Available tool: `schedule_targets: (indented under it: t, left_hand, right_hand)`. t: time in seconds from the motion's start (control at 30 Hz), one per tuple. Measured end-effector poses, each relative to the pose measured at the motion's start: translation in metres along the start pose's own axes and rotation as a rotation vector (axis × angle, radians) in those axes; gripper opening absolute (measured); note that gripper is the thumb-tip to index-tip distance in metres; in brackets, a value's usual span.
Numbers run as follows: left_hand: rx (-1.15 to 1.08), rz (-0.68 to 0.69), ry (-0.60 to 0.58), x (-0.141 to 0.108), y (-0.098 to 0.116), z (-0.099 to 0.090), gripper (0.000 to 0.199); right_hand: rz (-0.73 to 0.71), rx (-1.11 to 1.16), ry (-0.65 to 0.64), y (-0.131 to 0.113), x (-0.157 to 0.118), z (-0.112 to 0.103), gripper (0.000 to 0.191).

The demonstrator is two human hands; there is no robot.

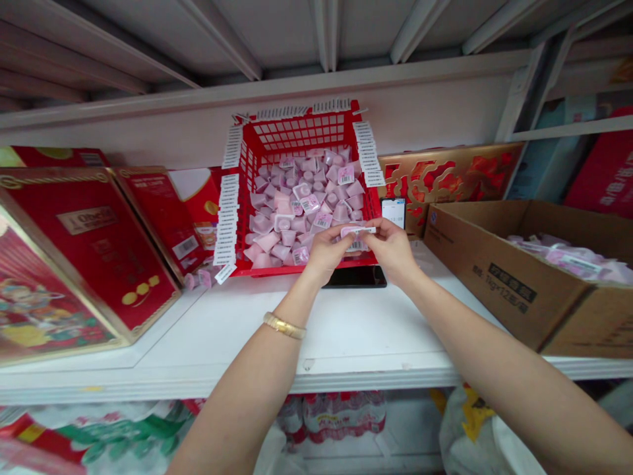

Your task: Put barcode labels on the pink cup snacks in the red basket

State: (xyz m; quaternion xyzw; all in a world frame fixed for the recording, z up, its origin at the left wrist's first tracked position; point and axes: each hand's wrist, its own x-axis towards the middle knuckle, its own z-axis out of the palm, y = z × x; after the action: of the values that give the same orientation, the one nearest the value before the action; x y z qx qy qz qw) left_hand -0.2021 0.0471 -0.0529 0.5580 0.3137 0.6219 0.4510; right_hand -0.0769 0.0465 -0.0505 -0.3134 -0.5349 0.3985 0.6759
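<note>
In front of the basket's near rim, both my hands meet on a small pink jelly cup [355, 245] with a barcode on its lid. My left hand [327, 252] pinches the cup from the left, thumb on top. From the other side my right hand [392, 249] is closed on a narrow white label sticker [366, 230] lying against the lid. Behind them a red plastic basket [302, 269] holds many similar cups [297, 191]. Rows of printed label stickers [228, 218] hang along its rims. The undersides of the fingers are hidden.
A dark phone [357, 277] lies below my hands; another phone [394, 210] stands upright, screen lit. Red gift boxes [106, 244] stand left, an open cardboard box [487, 280] of cups right. The white shelf [366, 330] has a metal shelf [287, 33] overhead.
</note>
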Motion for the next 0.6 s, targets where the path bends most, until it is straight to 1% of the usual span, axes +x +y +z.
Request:
schedule_targets:
  t: [0.3,0.43,0.53,0.6]
  left_hand:
    - [-0.011,-0.023,-0.011,0.0010,0.0012,-0.0011,0.031]
    - [-0.014,-0.023,0.005,0.0006,0.0010,0.0004,0.030]
    - [0.003,-0.011,0.015,-0.0005,0.0009,0.0019,0.032]
    - [0.015,0.007,0.033,-0.0012,0.0017,0.0029,0.036]
  right_hand:
    - [-0.011,0.001,-0.004,0.0044,0.0027,-0.0021,0.021]
    - [-0.023,-0.018,-0.012,0.0050,0.0022,-0.0015,0.023]
    - [-0.037,-0.053,-0.021,0.0060,0.0020,0.0003,0.026]
    - [-0.052,-0.091,-0.022,0.0040,0.0029,0.0010,0.024]
